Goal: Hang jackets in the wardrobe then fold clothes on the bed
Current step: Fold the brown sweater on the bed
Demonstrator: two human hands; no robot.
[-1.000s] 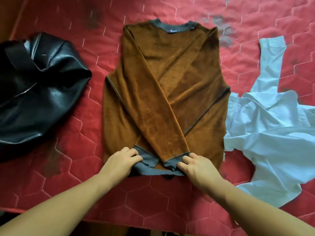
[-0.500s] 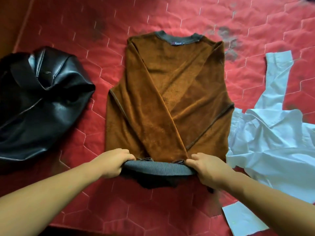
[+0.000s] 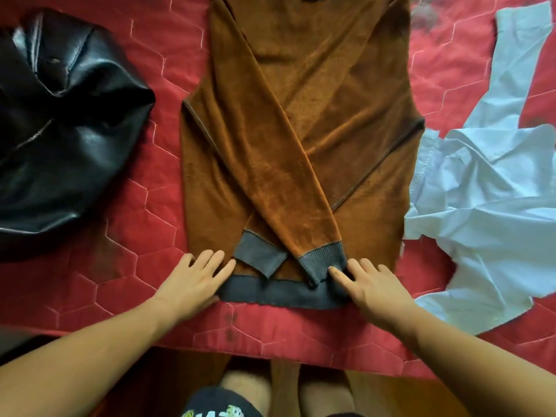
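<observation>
The left hand (image 3: 192, 281) lay flat and released, palm down and fingers straight, on the near left corner of the brown sweater (image 3: 316, 115). It gripped nothing. Its fingertips pressed the fabric just above the grey hem band (image 3: 270, 293), which ran from under that hand across to the right hand (image 3: 373, 288). The right hand was likewise unclenched, its fingers spread and straight on the band's other end. Its forefinger touched a grey cuff (image 3: 323, 261) just beyond it. A second cuff (image 3: 258, 255) lay between the two hands, a little past the fingertips and apart from the left hand. The sweater stretched away from both hands on the red quilted bedspread (image 3: 144, 242), with its sleeves crossed over the chest and its collar at the far end, partly cut off by the frame. Out past the left hand, well apart from it, sat a crumpled black leather jacket (image 3: 69, 124). Past the right hand, close to the sweater's edge, lay a rumpled pale blue shirt (image 3: 481, 200).
</observation>
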